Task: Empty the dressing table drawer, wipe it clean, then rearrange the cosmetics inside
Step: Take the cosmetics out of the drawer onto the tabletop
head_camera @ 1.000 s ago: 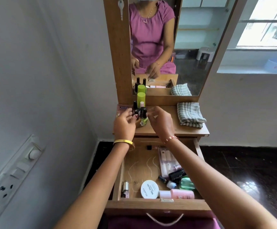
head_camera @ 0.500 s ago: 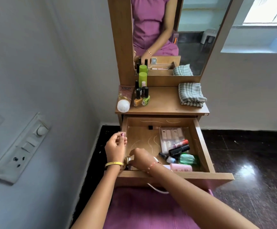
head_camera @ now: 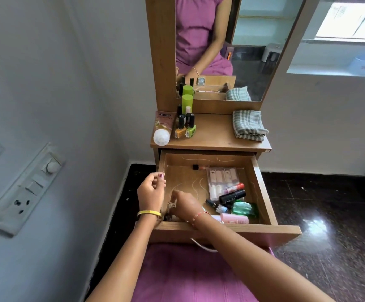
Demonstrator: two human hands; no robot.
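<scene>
The drawer (head_camera: 262, 188) stands pulled out below the counter (head_camera: 216, 136). The right hand (head_camera: 185, 204) pinches a small metal-capped bottle (head_camera: 170, 206) in the drawer's near-left corner; the left hand (head_camera: 151, 192) curls loosely at the left wall, its grip holding nothing visible. Right side of the drawer: one clear sachet pack (head_camera: 219, 182), one black tube (head_camera: 231, 196), one green bottle (head_camera: 242, 209), one pink bottle (head_camera: 235, 219). On the counter: one folded checked cloth (head_camera: 248, 125), one lying tube (head_camera: 163, 127), several nail polishes (head_camera: 186, 127).

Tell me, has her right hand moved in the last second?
Yes. The right hand came down from the nail polish bottles into the drawer's near-left corner.
</scene>
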